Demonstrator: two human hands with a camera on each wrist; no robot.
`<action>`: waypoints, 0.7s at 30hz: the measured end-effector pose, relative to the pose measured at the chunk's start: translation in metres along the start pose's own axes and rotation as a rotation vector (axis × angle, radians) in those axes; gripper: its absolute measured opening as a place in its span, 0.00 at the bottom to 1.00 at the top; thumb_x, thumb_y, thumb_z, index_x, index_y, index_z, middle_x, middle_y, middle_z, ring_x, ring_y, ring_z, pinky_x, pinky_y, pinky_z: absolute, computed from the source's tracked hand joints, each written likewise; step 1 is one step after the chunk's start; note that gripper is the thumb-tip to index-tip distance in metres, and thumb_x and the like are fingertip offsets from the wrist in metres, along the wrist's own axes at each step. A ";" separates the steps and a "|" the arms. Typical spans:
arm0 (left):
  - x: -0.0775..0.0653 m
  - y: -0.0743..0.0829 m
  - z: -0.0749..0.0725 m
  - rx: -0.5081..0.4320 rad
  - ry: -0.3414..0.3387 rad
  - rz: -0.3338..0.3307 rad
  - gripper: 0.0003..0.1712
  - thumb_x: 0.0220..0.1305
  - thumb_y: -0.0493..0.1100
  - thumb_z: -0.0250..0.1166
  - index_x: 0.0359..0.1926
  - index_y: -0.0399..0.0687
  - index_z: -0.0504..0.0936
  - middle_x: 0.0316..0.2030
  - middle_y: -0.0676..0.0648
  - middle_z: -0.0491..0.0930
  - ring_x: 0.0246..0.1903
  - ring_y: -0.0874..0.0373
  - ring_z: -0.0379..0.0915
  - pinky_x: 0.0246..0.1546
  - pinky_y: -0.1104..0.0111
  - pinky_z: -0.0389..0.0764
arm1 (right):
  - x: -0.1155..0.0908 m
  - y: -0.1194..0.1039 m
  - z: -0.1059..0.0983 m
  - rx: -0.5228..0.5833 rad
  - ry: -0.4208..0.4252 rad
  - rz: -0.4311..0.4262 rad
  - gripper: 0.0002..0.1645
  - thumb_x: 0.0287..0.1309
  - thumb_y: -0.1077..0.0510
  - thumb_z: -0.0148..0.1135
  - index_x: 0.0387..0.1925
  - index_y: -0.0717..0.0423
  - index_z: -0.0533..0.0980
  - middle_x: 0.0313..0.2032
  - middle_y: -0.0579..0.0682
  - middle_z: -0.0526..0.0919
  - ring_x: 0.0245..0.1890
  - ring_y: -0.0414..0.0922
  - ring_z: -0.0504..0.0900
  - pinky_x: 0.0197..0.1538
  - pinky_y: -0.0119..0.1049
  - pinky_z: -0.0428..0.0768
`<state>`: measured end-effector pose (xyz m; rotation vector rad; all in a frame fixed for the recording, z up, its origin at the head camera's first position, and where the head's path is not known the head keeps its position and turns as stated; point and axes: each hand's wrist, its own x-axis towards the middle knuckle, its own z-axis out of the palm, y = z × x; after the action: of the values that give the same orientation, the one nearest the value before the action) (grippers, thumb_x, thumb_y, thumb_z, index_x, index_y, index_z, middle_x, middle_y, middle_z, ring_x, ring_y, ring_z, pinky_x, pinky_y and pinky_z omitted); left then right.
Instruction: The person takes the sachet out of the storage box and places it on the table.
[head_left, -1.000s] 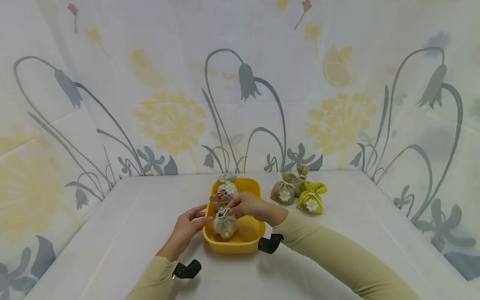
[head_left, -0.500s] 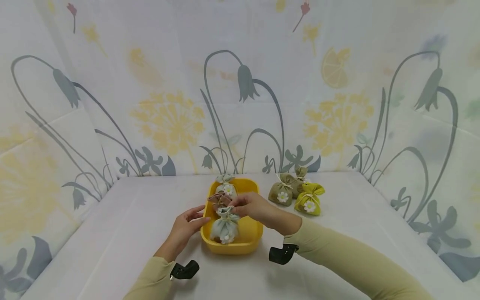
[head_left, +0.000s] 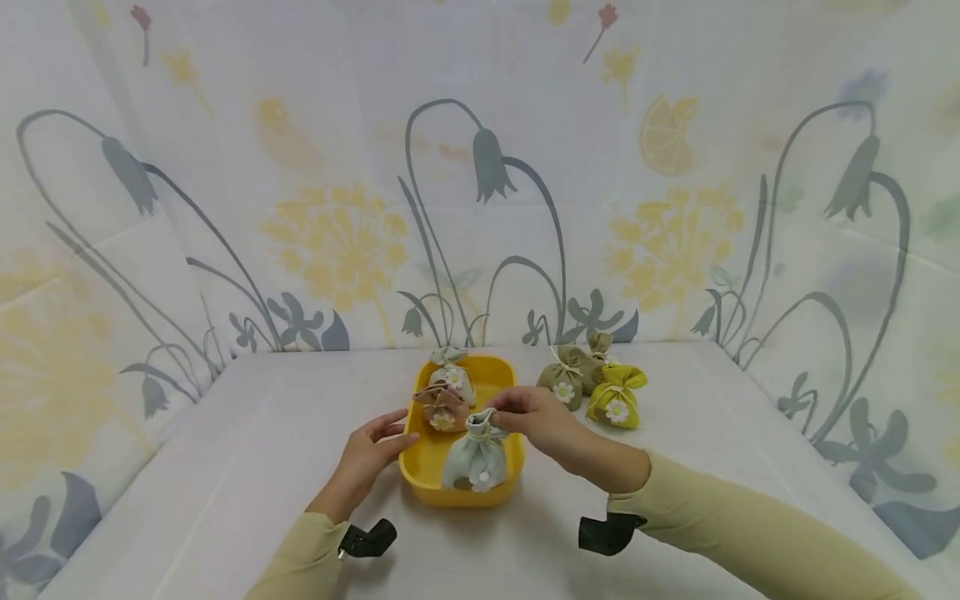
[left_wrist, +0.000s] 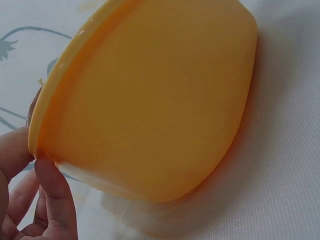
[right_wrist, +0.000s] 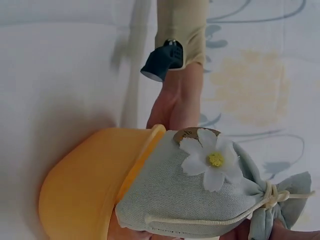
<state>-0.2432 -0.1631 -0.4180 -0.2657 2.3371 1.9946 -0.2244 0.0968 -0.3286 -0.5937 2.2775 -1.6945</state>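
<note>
A yellow plastic tub (head_left: 461,498) stands on the white table in the head view. My left hand (head_left: 367,454) pinches its left rim; the left wrist view shows fingers (left_wrist: 55,192) at the rim and the tub's outer wall (left_wrist: 150,100). My right hand (head_left: 543,425) pinches the gathered top of a pale grey-green drawstring pouch (head_left: 474,464), raised over the tub's near end. In the right wrist view the pouch (right_wrist: 170,185) shows a white cloth flower and a thin cord. Behind it, a pinkish-brown pouch (head_left: 442,410) and another pale pouch (head_left: 452,383) sit inside the tub.
Right of the tub, at the back of the table (head_left: 225,467), stand two olive-brown pouches (head_left: 561,385) and a yellow-green pouch (head_left: 615,407), with white flowers. A patterned cloth (head_left: 480,250) hangs behind. Black wrist cameras (head_left: 611,533) are strapped to both sleeves.
My right hand has lifted the pale pouch and moved it rightward and toward me, uncovering the pinkish-brown one. My left hand stays at the tub's rim.
</note>
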 end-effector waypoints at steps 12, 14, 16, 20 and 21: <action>0.003 -0.002 0.000 0.015 0.006 -0.004 0.29 0.57 0.42 0.67 0.60 0.45 0.72 0.50 0.39 0.72 0.45 0.51 0.73 0.48 0.62 0.77 | -0.030 -0.001 -0.025 0.018 0.140 -0.006 0.11 0.62 0.65 0.55 0.44 0.68 0.76 0.39 0.51 0.81 0.41 0.44 0.77 0.48 0.37 0.76; 0.004 -0.002 0.001 0.018 0.008 -0.006 0.29 0.57 0.42 0.67 0.60 0.45 0.72 0.51 0.39 0.72 0.46 0.51 0.73 0.48 0.62 0.77 | -0.033 0.001 -0.032 0.017 0.169 -0.006 0.11 0.62 0.65 0.54 0.44 0.69 0.75 0.39 0.51 0.81 0.41 0.44 0.77 0.49 0.37 0.76; 0.005 -0.003 0.000 0.019 0.007 -0.005 0.29 0.57 0.42 0.67 0.60 0.45 0.72 0.51 0.39 0.72 0.46 0.51 0.73 0.48 0.62 0.76 | -0.035 0.004 -0.038 0.014 0.200 -0.005 0.12 0.62 0.65 0.55 0.44 0.70 0.75 0.39 0.51 0.80 0.41 0.44 0.77 0.49 0.37 0.76; 0.004 -0.002 0.000 0.022 0.005 -0.008 0.29 0.57 0.42 0.67 0.61 0.45 0.71 0.51 0.39 0.72 0.46 0.51 0.73 0.49 0.61 0.76 | -0.038 0.008 -0.050 -0.010 0.264 0.015 0.14 0.62 0.64 0.55 0.46 0.70 0.74 0.39 0.51 0.81 0.40 0.43 0.77 0.48 0.37 0.77; 0.003 -0.002 0.000 0.022 0.005 -0.007 0.29 0.57 0.42 0.67 0.61 0.45 0.71 0.51 0.39 0.72 0.46 0.51 0.73 0.49 0.61 0.76 | -0.038 0.009 -0.053 -0.014 0.278 0.023 0.15 0.62 0.64 0.55 0.47 0.70 0.74 0.39 0.51 0.80 0.39 0.42 0.77 0.47 0.36 0.77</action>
<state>-0.2458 -0.1635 -0.4208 -0.2774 2.3564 1.9659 -0.2147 0.1622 -0.3236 -0.3501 2.4721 -1.8519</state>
